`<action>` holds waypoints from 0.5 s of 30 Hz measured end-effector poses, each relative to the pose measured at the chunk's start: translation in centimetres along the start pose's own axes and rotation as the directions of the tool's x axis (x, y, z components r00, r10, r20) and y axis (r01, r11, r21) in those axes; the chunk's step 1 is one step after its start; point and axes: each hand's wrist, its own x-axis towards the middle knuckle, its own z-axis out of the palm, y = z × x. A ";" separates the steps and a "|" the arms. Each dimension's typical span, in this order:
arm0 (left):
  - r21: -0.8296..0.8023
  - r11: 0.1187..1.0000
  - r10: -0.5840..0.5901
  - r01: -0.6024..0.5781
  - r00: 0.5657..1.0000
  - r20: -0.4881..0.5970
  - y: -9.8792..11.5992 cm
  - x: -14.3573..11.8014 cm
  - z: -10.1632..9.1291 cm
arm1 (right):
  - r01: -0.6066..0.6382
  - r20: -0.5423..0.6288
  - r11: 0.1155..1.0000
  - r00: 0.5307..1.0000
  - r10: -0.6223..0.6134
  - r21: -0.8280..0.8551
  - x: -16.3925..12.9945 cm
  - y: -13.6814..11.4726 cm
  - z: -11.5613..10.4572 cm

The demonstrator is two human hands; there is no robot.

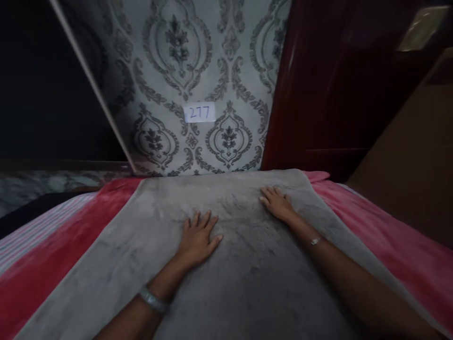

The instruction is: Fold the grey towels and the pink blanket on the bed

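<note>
A grey plush blanket (247,269) lies spread out in front of me, with faint creases and darker brushed patches. My left hand (198,240) rests flat on it, left of the middle, fingers spread and palm down. Farther away and to the right, my right hand (278,203) also lies palm down on the blanket near its far edge, fingers stretched out. Neither hand holds anything. Under the grey blanket, a red cover (71,245) shows on the left and a pink-red part (371,219) of bedding shows on the right.
A striped cloth (46,224) shows at the far left. Behind the blanket rises a patterned wall (230,85) bearing a paper label (199,112) marked 277. A dark red door or panel (325,94) and a brown board-like surface (410,160) stand at the right.
</note>
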 end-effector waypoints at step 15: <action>0.101 0.966 -0.238 0.238 0.971 -0.018 -17.3 7.8 -3.1 | 0.187 -0.080 0.982 0.979 -0.188 -0.017 -0.8 -1.2 5.5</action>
